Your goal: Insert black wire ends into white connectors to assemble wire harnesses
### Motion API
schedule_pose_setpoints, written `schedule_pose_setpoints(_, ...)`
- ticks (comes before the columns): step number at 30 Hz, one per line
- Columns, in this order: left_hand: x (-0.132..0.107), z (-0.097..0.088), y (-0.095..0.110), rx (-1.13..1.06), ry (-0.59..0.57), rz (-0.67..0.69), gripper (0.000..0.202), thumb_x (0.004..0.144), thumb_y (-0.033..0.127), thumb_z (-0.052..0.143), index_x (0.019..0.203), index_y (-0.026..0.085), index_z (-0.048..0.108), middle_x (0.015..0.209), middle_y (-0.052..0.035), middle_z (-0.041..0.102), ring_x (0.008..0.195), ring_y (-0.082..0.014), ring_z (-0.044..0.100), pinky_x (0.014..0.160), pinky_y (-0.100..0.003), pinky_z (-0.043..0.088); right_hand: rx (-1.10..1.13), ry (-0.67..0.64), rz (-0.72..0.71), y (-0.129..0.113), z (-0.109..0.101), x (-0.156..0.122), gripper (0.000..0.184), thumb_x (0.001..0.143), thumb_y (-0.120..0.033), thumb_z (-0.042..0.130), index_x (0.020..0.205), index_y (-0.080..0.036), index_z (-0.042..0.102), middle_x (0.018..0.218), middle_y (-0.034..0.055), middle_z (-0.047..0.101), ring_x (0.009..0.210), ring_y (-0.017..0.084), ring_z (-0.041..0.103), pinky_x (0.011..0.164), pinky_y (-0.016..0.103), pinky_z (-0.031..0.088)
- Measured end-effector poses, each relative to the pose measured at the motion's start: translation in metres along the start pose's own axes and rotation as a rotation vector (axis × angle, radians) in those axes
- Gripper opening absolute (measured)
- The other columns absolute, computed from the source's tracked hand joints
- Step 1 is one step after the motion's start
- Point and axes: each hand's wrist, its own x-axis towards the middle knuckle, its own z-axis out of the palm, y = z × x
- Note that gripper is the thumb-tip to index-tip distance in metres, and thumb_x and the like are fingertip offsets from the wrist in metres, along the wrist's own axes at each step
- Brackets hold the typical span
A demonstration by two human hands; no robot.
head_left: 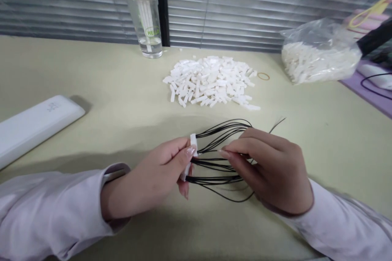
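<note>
My left hand (159, 171) pinches a long white plastic connector (192, 140) between thumb and fingers, held roughly upright. Several thin black wires (223, 132) run out of the connector to the right in loops. My right hand (269, 167) is closed in a pinch on one of those black wires, close to the connector's side. Both hands hover just above the pale tabletop (122, 89) near its front edge. A loose wire end (277, 124) sticks out past my right hand.
A heap of small white connectors (211, 79) lies mid-table. A clear bag of more white parts (318, 55) sits at the right, a rubber band (263, 76) beside the heap. A clear bottle (145, 12) stands at the back, a white flat device (33, 124) at the left.
</note>
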Motion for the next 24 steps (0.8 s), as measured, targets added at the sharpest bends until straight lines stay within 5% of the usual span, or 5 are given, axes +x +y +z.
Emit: schedule_pose_setpoints(24, -0.0026, 0.0015, -0.0046, 0.048, 0.075, 0.067, 0.029, 0.087, 0.041, 0.033, 0.07, 0.019, 0.042, 0.057, 0.0054, 0.046, 0.047, -0.006, 0.048, 0.048, -0.017, 0.039, -0.017, -0.134, -0.082, 0.0025, -0.0034, 0.0016, 0.007, 0.079, -0.013, 0.05, 0.076, -0.013, 0.056, 0.063, 0.0019, 0.047, 0.059, 0.009, 0.04, 0.053, 0.023, 0.031)
